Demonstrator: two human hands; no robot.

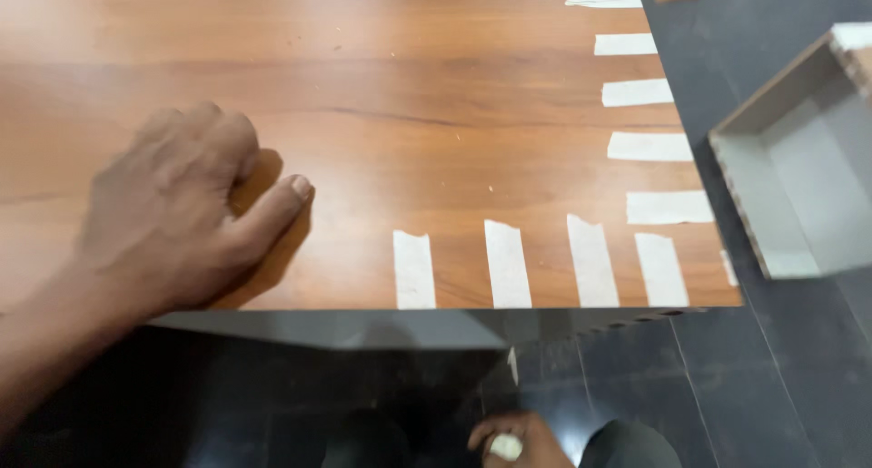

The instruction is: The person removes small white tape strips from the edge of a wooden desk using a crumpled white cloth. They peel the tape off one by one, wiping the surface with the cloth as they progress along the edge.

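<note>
**Left Hand Pressed on Taped Wood Panel, Right Hand Low With a Pale Lump**

Rested the left hand [186, 214] flat-knuckled on the brown wood-grain panel [381, 96], fingers curled under, thumb stretched out along the surface, gripping nothing. Lay near the panel's front edge, well to the left of the tape. Ran a row of masking tape strips [507, 264] across the front edge and another row [649, 147] down the right edge, each strip stuck to the top face and reaching the rim (the two rows met at the near right corner). Showed a grey underside [363, 327] below the front edge. Hung low the right hand [518, 441], beneath the panel near the bottom of the view, fingers closed round a small whitish lump [506, 446], possibly balled tape; too blurred to tell. Sat an open grey box-like frame [799, 159] on the dark tiled floor [772, 377], just right of the panel, apart from both hands.
</note>
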